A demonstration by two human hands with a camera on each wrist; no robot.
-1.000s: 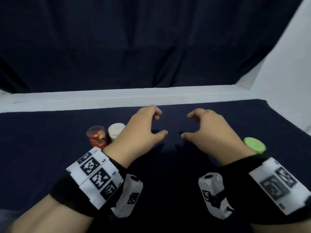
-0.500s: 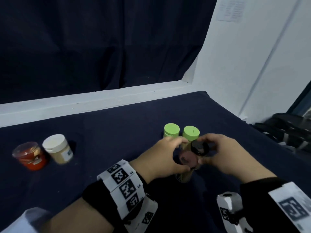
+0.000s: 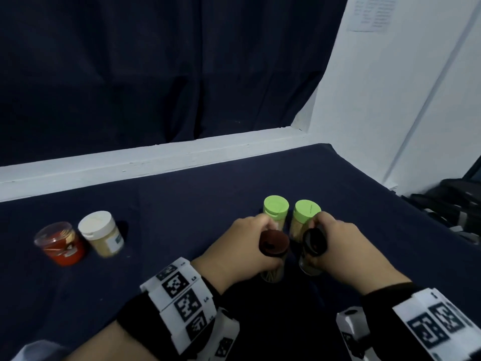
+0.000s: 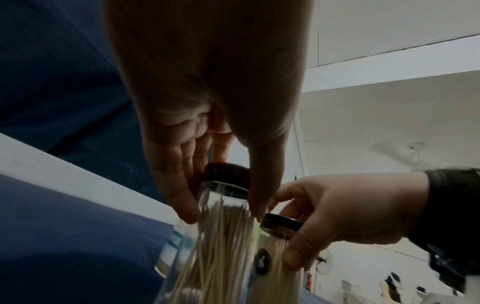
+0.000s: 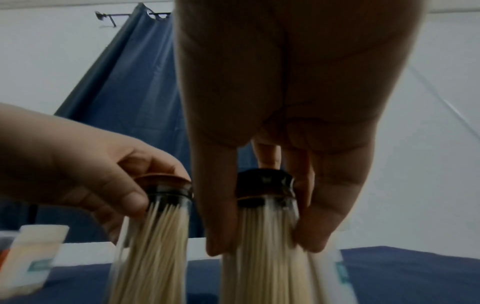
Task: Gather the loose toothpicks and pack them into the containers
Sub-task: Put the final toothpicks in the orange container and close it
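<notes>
Two clear jars packed with toothpicks stand upright side by side on the dark blue cloth. My left hand point(image 3: 256, 241) grips the brown-lidded jar point(image 3: 274, 243) from above, fingers and thumb round its neck point(image 4: 223, 191). My right hand point(image 3: 324, 242) grips the black-lidded jar point(image 3: 315, 242) the same way, fingers down its sides point(image 5: 265, 185). The toothpicks point(image 5: 267, 257) fill both jars lengthwise. No loose toothpicks show on the cloth.
Two green-lidded containers point(image 3: 276, 207) point(image 3: 307, 211) stand just behind the held jars. A red jar point(image 3: 61, 244) and a white-lidded jar point(image 3: 101, 237) stand at the left. A white ledge point(image 3: 156, 162) borders the far edge, a white wall point(image 3: 390, 100) the right.
The view swung right. My hands went from hovering empty over the cloth to the two dark-lidded jars. Half a second ago the jars were close together; now they stand a little apart.
</notes>
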